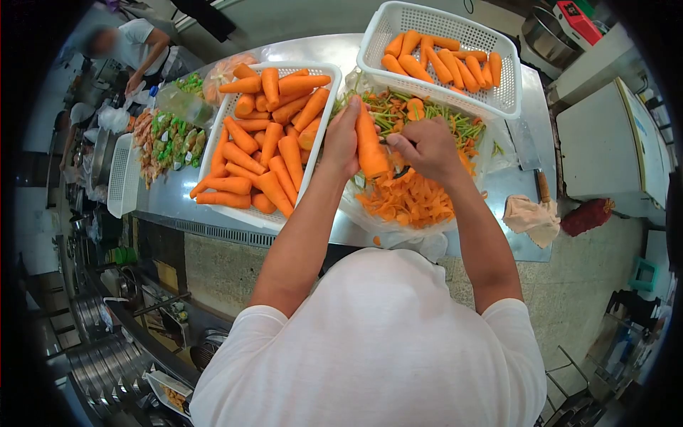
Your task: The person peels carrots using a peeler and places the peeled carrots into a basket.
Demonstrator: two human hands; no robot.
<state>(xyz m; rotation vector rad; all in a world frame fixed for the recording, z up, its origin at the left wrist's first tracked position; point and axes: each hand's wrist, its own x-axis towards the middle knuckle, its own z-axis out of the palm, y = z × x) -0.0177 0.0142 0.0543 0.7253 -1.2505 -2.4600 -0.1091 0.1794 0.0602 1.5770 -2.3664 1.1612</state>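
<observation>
My left hand [342,141] is closed around a large carrot [370,146], held tilted over a heap of peelings. Close against the carrot's right side, my right hand [425,148] grips a dark peeler [403,171], most of it hidden by the fingers. Below both hands lie orange carrot peelings [405,203] on a clear plastic bag [353,208]. Green stem ends [455,122] are scattered behind them.
A white basket [334,75] full of carrots stands left; another basket [514,92] holding carrots stands at the back. A knife [526,146] and a cloth [532,219] lie right. Bagged vegetables [171,139] sit far left. A co-worker [139,50] is behind them.
</observation>
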